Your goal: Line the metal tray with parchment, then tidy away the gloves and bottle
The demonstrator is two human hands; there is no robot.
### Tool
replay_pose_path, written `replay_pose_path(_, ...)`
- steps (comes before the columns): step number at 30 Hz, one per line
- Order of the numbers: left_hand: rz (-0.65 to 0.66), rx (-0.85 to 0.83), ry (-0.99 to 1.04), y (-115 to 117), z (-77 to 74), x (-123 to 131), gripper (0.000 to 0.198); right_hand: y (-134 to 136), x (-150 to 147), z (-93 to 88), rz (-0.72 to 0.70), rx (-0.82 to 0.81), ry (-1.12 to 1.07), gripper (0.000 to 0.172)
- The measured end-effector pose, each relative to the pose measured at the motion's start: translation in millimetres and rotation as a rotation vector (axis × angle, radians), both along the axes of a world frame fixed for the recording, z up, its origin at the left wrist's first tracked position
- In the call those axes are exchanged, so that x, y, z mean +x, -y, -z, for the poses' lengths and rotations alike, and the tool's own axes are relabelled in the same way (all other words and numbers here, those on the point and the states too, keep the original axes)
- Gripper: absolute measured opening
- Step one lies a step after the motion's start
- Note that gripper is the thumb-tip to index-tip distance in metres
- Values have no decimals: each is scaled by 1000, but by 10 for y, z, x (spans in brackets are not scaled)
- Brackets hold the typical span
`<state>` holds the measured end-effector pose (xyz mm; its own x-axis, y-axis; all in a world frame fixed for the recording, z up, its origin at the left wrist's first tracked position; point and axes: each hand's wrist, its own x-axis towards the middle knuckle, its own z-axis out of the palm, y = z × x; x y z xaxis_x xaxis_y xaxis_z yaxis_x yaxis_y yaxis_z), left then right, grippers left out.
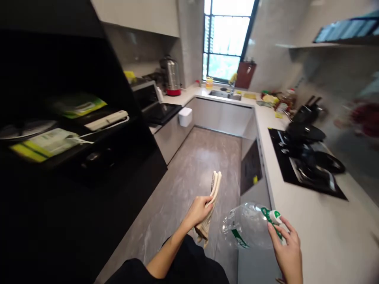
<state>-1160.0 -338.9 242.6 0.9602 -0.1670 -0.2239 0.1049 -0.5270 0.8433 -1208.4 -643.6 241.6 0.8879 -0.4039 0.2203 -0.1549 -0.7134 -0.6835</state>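
Note:
My left hand is closed around a folded beige cloth, whose thick folded edges stick up above the fingers and whose lower end hangs below the fist. On the right, my right hand grips a large clear plastic bottle at its neck, by the white and green cap. The bottle lies tilted on its side in the air, base toward the left, with green print on it. It looks see-through, with no liquid visible. Both hands are over the floor, the right one beside the counter edge.
To the right runs a white counter with a black cooktop bearing dark pans. A sink sits under the window. At left are a black shelf unit, a metal kettle and a white bin. Grey floor lies between.

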Motion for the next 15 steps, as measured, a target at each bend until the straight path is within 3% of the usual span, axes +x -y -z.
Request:
replay_pose_path(3,-69,52,32,-550,17,452,31,-520,871,330,-80,66,-19,68)
replay_pose_path(7,-120,103,57,-1150,-13,1093,29,-1117,1954,521,-219,57,48,77)
replay_pose_path(11,-135,142,75,-1620,-63,1870,30,-1508,2925,652,-342,38,44,75)
replay_pose_path(15,-202,172,126,-2090,-71,2825,31,-1795,3895,823,-463,45,13,66)
